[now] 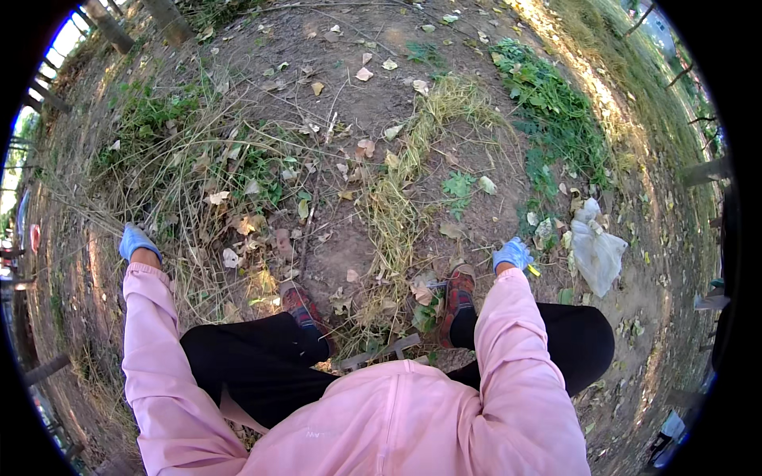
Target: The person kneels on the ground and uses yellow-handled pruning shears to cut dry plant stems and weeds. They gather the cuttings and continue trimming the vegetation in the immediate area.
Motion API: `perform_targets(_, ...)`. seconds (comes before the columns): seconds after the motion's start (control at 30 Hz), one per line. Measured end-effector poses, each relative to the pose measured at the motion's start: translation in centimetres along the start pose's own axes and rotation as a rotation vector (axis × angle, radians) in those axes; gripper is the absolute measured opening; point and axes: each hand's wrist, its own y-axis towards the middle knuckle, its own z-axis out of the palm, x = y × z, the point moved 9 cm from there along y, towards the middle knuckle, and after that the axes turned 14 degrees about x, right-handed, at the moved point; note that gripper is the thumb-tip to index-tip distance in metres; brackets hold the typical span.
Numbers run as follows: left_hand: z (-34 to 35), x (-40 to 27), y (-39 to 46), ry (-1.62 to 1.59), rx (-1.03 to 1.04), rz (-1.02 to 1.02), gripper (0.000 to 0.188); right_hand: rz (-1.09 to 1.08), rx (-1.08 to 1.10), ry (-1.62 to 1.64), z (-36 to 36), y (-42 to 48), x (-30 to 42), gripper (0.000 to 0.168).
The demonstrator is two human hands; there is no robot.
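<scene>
My left hand (138, 241), in a blue glove, is stretched out to the left and closed around thin dry grass stems (98, 214). The stems run from it towards the tangle of dry and green weeds (196, 149). My right hand (512, 254), gloved in blue too, is closed beside my right shoe. A yellow-green handle end (534, 270) sticks out of that fist; the rest of the tool is mostly hidden, though a thin metal piece (437, 286) shows near the shoe. Between my hands lies a strip of cut, yellowish grass (393, 220) on bare soil.
A crumpled whitish plastic bag (597, 250) lies to the right of my right hand. Beyond it stretches a heap of green leafy plants (553, 101). Dry leaves are scattered over the soil. Tree trunks (166, 21) stand at the upper left. Part of a low seat (381, 352) shows below me.
</scene>
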Motion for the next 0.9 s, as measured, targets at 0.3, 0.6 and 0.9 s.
perform_targets(0.3,3.0,-0.7,-3.0,0.064,-0.038,0.014,0.036,-0.615,-0.008,0.506,-2.9,-18.0,21.9,0.089)
perform_targets(0.6,3.3,-1.3,-5.5,0.07,-0.094,0.014,0.04,-0.563,0.315,0.6,12.8,-12.9,22.8,0.047)
perform_targets(0.9,11.1,4.6,-3.6,-0.167,0.228,-0.137,0.032,-0.555,0.353,0.877,23.6,5.0,6.6,0.041)
